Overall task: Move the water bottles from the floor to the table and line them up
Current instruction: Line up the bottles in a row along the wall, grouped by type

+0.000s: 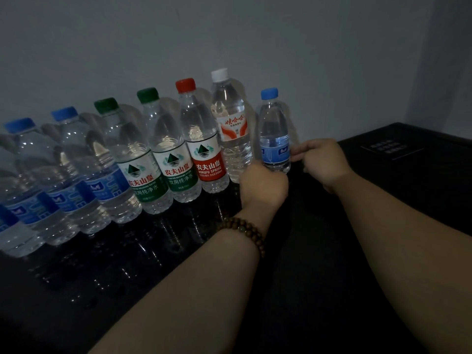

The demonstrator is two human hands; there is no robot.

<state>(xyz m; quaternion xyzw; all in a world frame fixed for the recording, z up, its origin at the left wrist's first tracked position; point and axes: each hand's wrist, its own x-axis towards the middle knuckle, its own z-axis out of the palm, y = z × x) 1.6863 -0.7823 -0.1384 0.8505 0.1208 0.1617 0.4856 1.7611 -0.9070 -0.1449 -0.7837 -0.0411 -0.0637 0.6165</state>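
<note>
Clear plastic bottles are stood upright, caps up, in one row on the dark worktop: nine are counted, four blue-labelled, two green, one red, one white-capped and a small bottle at the right end. That one is gripped low by the curled left hand and pinched at its label by the right hand.

- Glossy black tabletop (mirroring the bottles)
- Row of upright clear plastic water bottles
- Small blue-capped clear bottle at its right end
</note>
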